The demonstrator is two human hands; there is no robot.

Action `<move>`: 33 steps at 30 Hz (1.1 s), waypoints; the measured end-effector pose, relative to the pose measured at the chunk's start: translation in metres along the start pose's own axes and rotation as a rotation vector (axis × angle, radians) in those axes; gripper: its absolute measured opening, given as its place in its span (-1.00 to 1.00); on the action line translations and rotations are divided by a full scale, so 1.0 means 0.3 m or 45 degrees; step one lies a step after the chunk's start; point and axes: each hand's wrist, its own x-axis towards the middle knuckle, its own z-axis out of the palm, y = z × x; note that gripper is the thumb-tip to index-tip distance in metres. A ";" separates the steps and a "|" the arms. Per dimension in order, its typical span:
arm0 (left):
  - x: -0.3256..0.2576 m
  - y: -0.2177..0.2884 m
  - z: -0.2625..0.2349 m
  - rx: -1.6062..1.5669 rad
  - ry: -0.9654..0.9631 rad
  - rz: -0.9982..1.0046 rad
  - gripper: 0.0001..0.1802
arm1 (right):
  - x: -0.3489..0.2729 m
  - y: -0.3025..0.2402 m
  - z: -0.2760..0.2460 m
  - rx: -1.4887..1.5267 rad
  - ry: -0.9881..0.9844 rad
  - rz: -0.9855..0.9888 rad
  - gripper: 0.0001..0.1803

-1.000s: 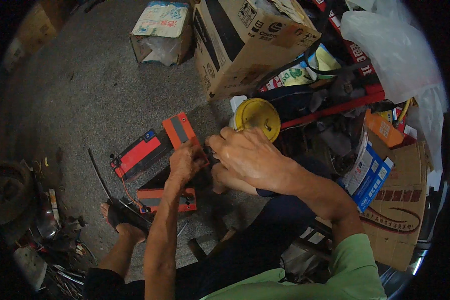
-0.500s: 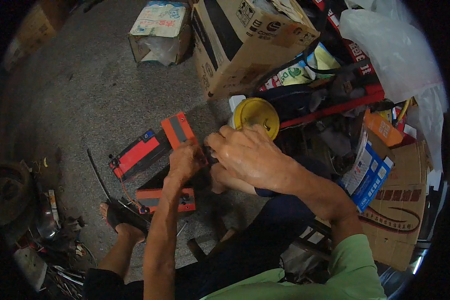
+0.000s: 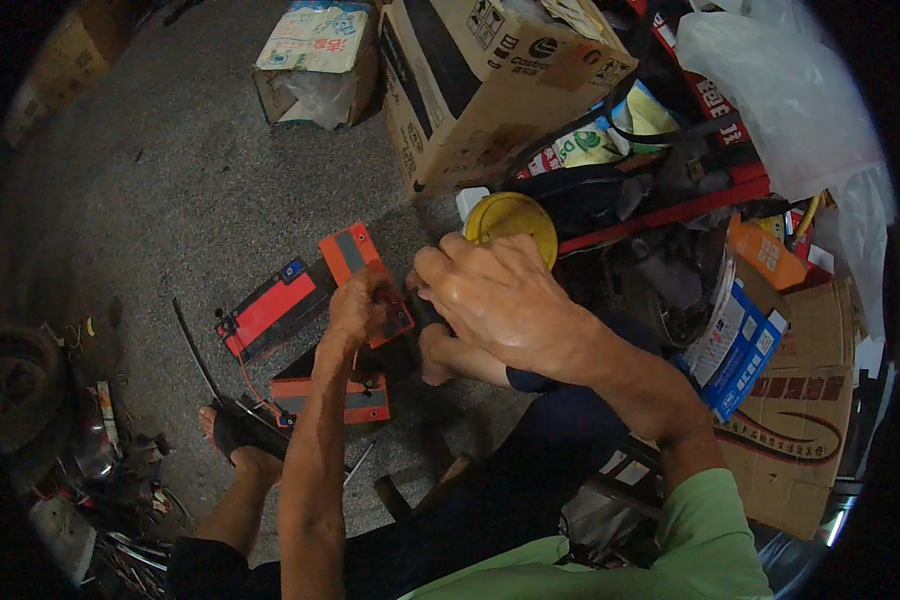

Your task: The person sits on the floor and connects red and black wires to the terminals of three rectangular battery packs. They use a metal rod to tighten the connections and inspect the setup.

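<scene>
The left hand (image 3: pixel 362 305) is closed on the near end of an orange-topped battery (image 3: pixel 355 262), its fingers curled over the top face; what they pinch there is too small to tell. The right hand (image 3: pixel 500 295) sits just beside it, touching or nearly touching the left, fingers bent and pressed together over a dark object that stays hidden beneath them, so I cannot tell what it grips. The battery is held up above the floor (image 3: pixel 170 190), over the person's knee.

A second battery with a red top (image 3: pixel 270 312) lies on the floor to the left of it, and a third (image 3: pixel 332 398) lies near the sandalled foot (image 3: pixel 238 440). A yellow lid (image 3: pixel 512 222) sits just beyond the right hand. Cardboard boxes (image 3: pixel 480 80) stand at the floor's far edge, with a white plastic bag (image 3: pixel 780 100) at the far right and a blue-and-white carton (image 3: pixel 740 350) to the right.
</scene>
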 end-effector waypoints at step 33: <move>-0.055 0.063 0.019 0.603 -0.036 0.213 -0.76 | -0.009 -0.001 0.040 0.058 -0.111 -0.033 -0.47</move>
